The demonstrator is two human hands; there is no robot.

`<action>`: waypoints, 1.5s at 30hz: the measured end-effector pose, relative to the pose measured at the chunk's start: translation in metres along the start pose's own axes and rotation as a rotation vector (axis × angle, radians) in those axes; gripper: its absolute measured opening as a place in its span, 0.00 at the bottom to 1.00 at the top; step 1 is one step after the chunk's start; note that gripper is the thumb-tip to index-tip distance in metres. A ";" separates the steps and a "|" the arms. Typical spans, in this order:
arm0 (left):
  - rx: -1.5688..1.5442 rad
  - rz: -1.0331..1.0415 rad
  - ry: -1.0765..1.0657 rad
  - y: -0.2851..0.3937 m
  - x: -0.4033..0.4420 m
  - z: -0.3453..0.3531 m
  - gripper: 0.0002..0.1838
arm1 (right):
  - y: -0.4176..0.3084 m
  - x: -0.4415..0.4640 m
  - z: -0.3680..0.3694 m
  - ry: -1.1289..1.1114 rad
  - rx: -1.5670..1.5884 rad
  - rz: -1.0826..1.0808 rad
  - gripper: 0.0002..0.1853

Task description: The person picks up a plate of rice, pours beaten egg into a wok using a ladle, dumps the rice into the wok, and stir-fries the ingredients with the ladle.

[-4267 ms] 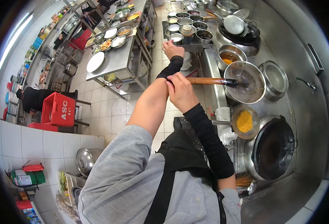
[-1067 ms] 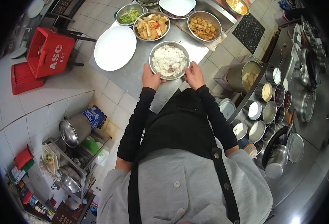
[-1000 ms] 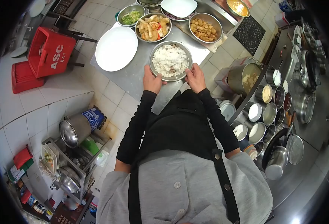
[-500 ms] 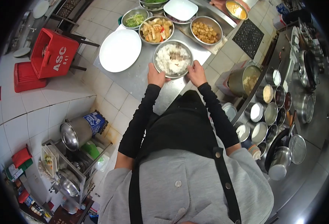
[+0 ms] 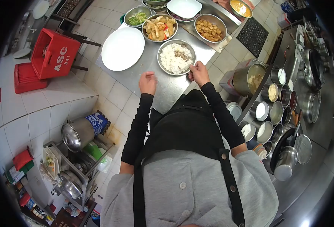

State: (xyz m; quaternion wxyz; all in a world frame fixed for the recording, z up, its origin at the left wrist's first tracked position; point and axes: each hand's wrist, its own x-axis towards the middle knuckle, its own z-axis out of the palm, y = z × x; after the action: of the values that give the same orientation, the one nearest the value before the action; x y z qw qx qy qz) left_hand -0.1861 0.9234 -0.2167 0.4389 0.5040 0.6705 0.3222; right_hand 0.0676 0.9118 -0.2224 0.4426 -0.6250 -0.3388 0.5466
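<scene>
A steel bowl of white rice with some brown bits (image 5: 176, 57) sits on the steel table (image 5: 161, 89). My right hand (image 5: 200, 73) pinches its rim at the lower right. My left hand (image 5: 148, 82) is apart from the bowl, above the table's near left edge, with loosely bent fingers and nothing in it; its outline is slightly blurred. Left of the bowl lies a large white plate (image 5: 123, 49). Just behind are a steel bowl of fried pieces with red bits (image 5: 159, 28) and a bowl of browned cubes (image 5: 211, 29).
Farther back stand a bowl of chopped greens (image 5: 137, 19) and a white square dish (image 5: 184, 8). On my right, a counter holds several seasoning pots (image 5: 262, 111) beside a large stockpot (image 5: 250, 77). A red crate (image 5: 55, 53) is at left.
My left hand has let go of the bowl's rim and moved left and slightly down. The bowl now rests on the table, with my right hand still at its rim.
</scene>
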 end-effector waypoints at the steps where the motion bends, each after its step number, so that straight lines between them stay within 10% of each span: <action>1: 0.310 0.144 0.096 -0.004 0.000 -0.005 0.16 | -0.001 -0.004 0.001 -0.001 0.032 0.017 0.11; 4: 0.661 0.654 0.376 -0.005 0.017 -0.014 0.21 | -0.001 -0.012 -0.003 -0.003 0.081 0.032 0.13; 10: 0.793 0.650 0.182 -0.029 0.054 -0.009 0.20 | 0.014 -0.031 -0.023 0.020 0.088 0.075 0.16; 19: 0.793 0.526 0.128 -0.004 0.044 -0.005 0.14 | 0.048 -0.079 -0.072 0.157 0.130 0.170 0.14; 25: -0.300 0.301 -0.092 0.073 0.015 0.000 0.12 | 0.070 -0.111 -0.083 0.261 0.096 0.213 0.12; 37: -0.362 -0.071 -0.134 0.008 0.018 -0.012 0.20 | 0.168 -0.224 -0.100 0.436 -0.913 0.134 0.17; 45: -0.389 -0.177 -0.249 0.019 0.064 0.014 0.23 | 0.191 -0.303 -0.110 0.397 -0.680 0.546 0.19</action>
State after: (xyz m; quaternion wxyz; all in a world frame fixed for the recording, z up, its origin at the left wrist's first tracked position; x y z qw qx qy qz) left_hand -0.1730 0.9898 -0.2224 0.6334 0.3853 0.5781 0.3409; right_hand 0.1113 0.5441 -0.2816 0.1094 -0.8928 -0.2309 0.3711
